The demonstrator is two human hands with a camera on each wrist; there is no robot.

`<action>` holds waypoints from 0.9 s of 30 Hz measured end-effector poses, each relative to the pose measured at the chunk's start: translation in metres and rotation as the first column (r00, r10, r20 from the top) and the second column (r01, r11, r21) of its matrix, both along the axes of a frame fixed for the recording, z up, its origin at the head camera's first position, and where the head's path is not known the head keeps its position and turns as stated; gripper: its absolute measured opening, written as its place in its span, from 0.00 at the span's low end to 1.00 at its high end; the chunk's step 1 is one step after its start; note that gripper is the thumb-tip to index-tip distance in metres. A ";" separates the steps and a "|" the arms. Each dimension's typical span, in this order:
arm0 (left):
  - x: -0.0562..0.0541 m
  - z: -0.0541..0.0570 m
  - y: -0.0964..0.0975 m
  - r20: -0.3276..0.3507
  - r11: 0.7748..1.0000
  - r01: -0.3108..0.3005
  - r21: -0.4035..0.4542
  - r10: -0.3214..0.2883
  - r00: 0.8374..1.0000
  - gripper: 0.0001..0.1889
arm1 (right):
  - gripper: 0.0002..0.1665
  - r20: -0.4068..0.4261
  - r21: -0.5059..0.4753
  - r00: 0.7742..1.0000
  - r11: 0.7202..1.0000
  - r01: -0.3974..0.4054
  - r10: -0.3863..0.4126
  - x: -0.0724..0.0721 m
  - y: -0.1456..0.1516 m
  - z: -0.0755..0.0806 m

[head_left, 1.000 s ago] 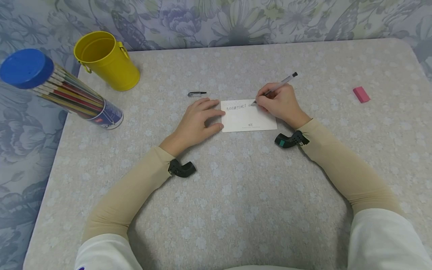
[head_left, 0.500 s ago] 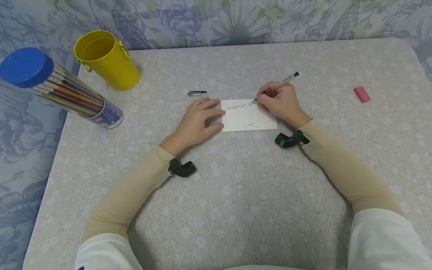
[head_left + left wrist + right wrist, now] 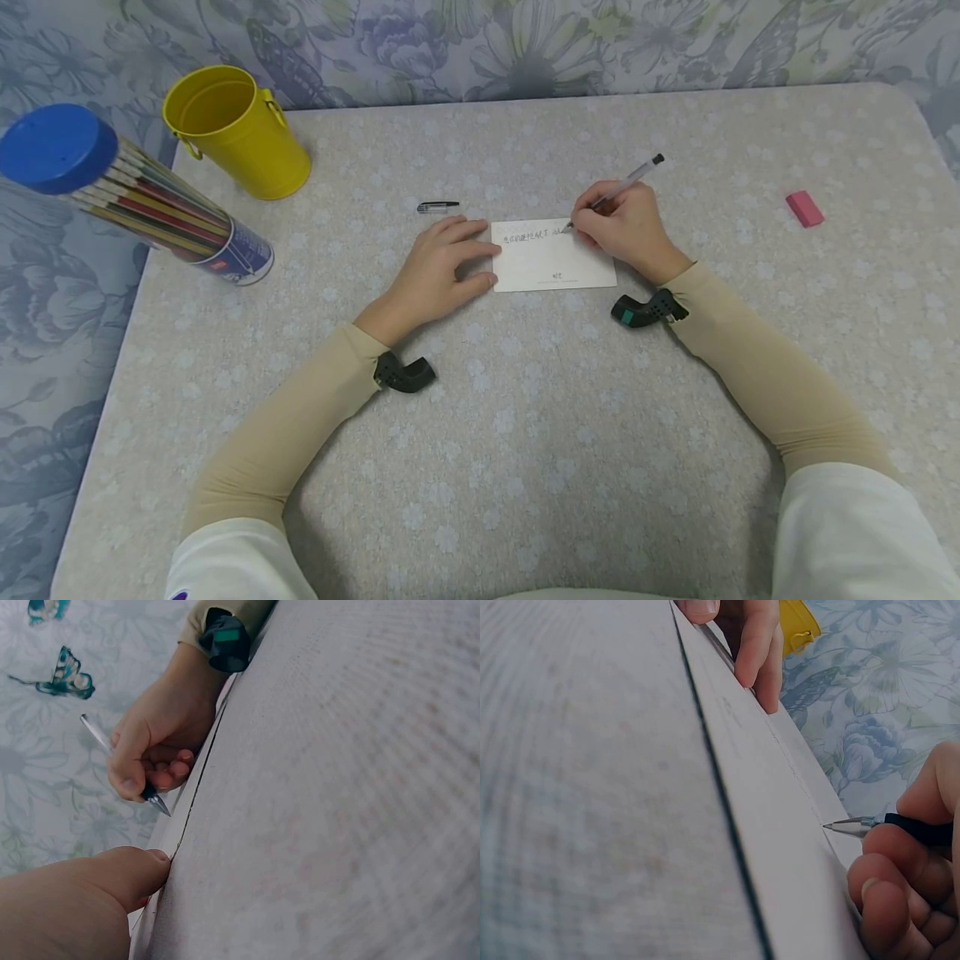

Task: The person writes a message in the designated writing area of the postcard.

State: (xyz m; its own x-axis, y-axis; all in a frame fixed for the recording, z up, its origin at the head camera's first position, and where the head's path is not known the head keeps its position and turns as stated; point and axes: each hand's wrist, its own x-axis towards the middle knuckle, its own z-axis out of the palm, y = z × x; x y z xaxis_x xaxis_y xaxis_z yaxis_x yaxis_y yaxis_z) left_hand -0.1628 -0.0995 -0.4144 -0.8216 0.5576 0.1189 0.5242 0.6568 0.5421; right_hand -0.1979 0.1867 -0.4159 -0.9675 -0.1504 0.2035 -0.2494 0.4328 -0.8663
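A white card [image 3: 555, 258] lies flat on the table, with a line of handwritten characters near its top and a small mark at its lower right. My right hand [image 3: 624, 225] pinches a clear-barrelled pen [image 3: 637, 173], its metal tip [image 3: 844, 826] right at the card's surface by the end of the written line. The thumb and fingertips of my left hand [image 3: 435, 271] rest on the card's left edge, fingers spread and fairly straight. In the left wrist view, the left thumb [image 3: 135, 874] presses near the card's edge.
A pen cap [image 3: 438, 207] lies behind my left hand. At the back left stand a yellow bucket [image 3: 277, 162] and a blue-lidded tube of pencils [image 3: 172, 204]. A pink eraser [image 3: 805, 209] sits to the right. Floral wallpaper [image 3: 525, 50] borders the table's back edge.
The pen tip has shifted slightly to the right along the line, and another character shows at its end. My left hand and the card have stayed in place.
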 end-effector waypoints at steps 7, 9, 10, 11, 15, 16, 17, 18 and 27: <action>0.000 0.002 0.001 0.004 1.000 -0.001 0.000 0.001 1.000 0.20 | 0.10 0.005 -0.001 1.000 1.000 0.008 -0.008 0.000 -0.001 0.001; 0.000 0.001 0.001 0.002 1.000 0.000 0.001 0.000 1.000 0.20 | 0.09 0.012 0.000 1.000 1.000 0.010 -0.010 0.001 -0.001 0.001; 0.000 0.001 0.001 0.001 1.000 0.000 0.003 0.000 1.000 0.20 | 0.09 0.015 0.001 1.000 1.000 0.011 -0.011 0.001 -0.001 0.002; 0.000 0.001 0.001 0.000 1.000 0.001 0.004 -0.001 1.000 0.20 | 0.09 0.018 0.001 1.000 1.000 0.012 -0.012 0.001 -0.001 0.002; 0.000 0.000 0.000 -0.002 1.000 0.001 0.004 -0.001 1.000 0.20 | 0.09 0.020 -0.005 1.000 1.000 0.014 -0.013 0.001 -0.001 0.001; 0.000 0.001 0.000 -0.001 1.000 0.001 0.004 -0.001 1.000 0.20 | 0.09 0.019 -0.009 1.000 1.000 0.014 -0.013 0.001 -0.001 0.001; 0.000 0.001 0.000 -0.001 1.000 0.001 0.002 -0.001 1.000 0.20 | 0.09 0.019 -0.010 1.000 1.000 0.015 -0.015 0.001 -0.001 0.001; 0.000 0.001 0.000 0.000 1.000 0.001 0.001 -0.001 1.000 0.20 | 0.09 0.019 -0.010 1.000 1.000 0.017 -0.017 0.001 -0.001 0.001; 0.000 0.000 0.000 0.002 1.000 0.002 -0.002 -0.002 1.000 0.20 | 0.10 0.004 -0.007 0.999 0.999 0.045 -0.045 0.002 -0.001 0.002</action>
